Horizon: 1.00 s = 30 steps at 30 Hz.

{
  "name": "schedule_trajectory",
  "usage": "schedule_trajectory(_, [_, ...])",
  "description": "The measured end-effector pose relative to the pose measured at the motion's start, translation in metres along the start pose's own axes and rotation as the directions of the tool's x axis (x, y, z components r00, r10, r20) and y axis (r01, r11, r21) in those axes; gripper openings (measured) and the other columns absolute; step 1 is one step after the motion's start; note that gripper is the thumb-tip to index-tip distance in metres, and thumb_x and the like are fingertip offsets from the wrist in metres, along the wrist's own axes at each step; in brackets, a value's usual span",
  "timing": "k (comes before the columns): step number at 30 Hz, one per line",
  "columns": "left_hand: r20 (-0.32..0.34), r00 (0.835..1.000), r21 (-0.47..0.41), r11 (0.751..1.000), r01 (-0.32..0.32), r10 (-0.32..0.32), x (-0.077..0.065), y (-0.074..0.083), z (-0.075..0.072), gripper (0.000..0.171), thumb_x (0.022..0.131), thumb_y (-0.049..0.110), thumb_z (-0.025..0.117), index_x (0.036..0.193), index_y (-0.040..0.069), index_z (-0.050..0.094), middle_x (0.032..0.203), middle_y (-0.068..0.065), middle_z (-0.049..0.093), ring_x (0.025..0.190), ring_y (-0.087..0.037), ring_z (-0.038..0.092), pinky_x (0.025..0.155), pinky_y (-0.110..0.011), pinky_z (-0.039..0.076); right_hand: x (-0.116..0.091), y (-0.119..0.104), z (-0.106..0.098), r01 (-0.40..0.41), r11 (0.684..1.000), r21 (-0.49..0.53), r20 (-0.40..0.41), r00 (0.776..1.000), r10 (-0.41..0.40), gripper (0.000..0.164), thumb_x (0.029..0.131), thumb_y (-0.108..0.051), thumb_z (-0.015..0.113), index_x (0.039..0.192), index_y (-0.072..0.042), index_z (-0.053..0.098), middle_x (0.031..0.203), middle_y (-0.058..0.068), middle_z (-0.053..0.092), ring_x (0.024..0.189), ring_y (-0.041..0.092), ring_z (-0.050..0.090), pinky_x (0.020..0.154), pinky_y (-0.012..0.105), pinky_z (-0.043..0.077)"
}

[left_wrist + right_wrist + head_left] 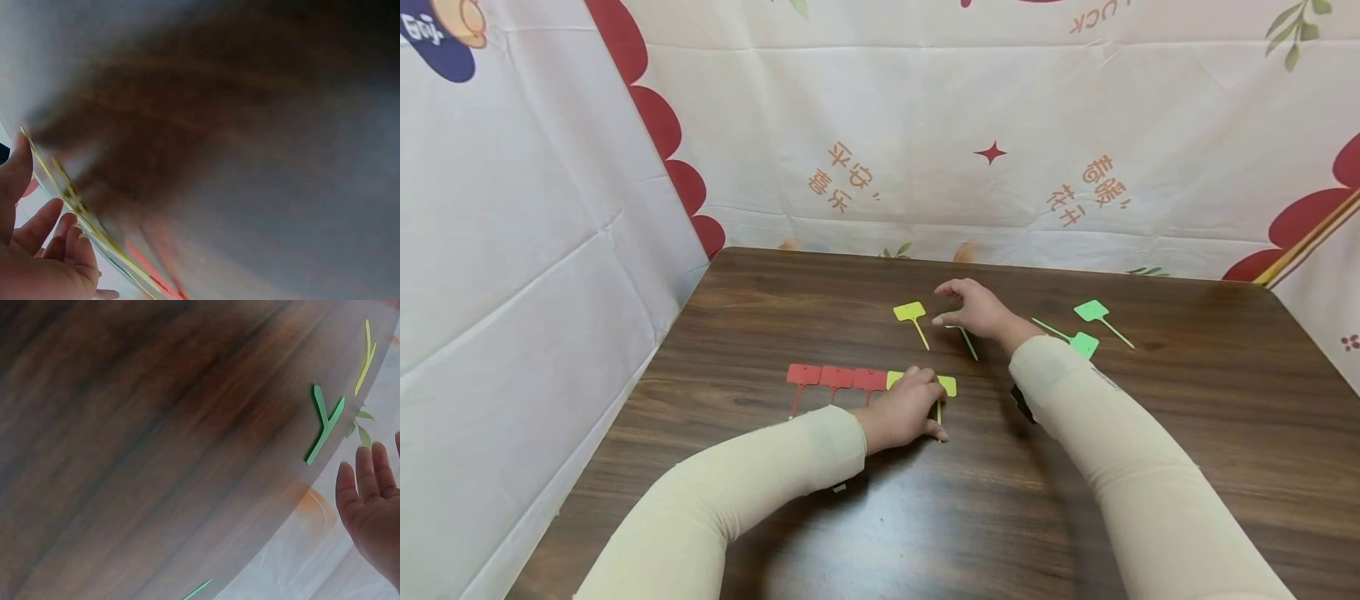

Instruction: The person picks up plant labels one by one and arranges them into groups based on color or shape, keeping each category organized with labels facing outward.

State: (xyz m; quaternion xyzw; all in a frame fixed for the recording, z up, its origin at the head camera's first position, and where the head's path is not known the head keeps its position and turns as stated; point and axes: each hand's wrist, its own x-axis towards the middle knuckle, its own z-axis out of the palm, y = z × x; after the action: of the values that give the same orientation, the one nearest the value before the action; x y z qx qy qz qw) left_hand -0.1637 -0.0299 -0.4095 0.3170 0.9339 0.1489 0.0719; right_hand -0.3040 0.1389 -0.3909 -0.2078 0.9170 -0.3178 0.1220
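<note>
A row of plant label tags lies on the table. At its left are several red tags (837,377), and at its right end a yellow tag (950,386). My left hand (904,410) rests over the row's yellow part, fingertips on the tag heads and thumb by a stem's lower end; it partly covers another yellow tag (892,379). Above the table, my right hand (977,311) is spread with nothing in it. Beneath it a green tag (325,428) is partly hidden in the head view. Just left of its fingers lies a loose yellow tag (910,312).
Two more green tags lie to the right, one (1092,310) farther back and another (1083,344) partly behind the right sleeve. The brown wooden table (775,292) meets a printed cloth (925,100) at its back edge. Another cloth hangs along the left side.
</note>
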Motion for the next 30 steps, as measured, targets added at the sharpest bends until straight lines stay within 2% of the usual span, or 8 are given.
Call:
schedule_trajectory(13, [0.023,1.000,0.027,1.000,0.006,-0.007,0.001,0.000,0.002,0.047,0.077,0.041,0.078,0.110,0.010,0.068,0.109,0.000,0.056,0.100,-0.016,0.047,0.088,-0.023,0.041,0.010,-0.009,0.005,0.003,0.997,-0.071,0.074,0.997,0.002,0.064,0.086,-0.017,0.074,0.139,0.003,0.044,0.141,0.025,0.040,0.131,0.040,0.038,0.104,0.052,0.035])
schedule_trajectory(23, [0.026,1.000,0.043,0.999,0.000,-0.001,0.001,-0.001,0.001,0.046,0.077,0.043,0.078,0.109,0.011,0.068,0.108,0.000,0.056,0.098,-0.015,0.047,0.088,-0.023,0.041,0.021,-0.013,0.014,-0.022,0.994,-0.109,0.047,0.999,0.027,0.064,0.085,-0.020,0.075,0.137,0.004,0.045,0.139,0.025,0.045,0.130,0.039,0.041,0.106,0.050,0.035])
schedule_trajectory(30, [0.030,1.000,0.033,0.999,0.000,-0.001,0.001,0.000,0.001,0.047,0.078,0.042,0.078,0.110,0.010,0.068,0.108,0.000,0.056,0.099,-0.015,0.047,0.087,-0.022,0.041,0.027,-0.011,0.020,-0.024,0.993,-0.111,0.056,0.998,0.030,0.065,0.086,-0.023,0.075,0.138,0.003,0.045,0.137,0.024,0.047,0.128,0.038,0.043,0.105,0.048,0.036])
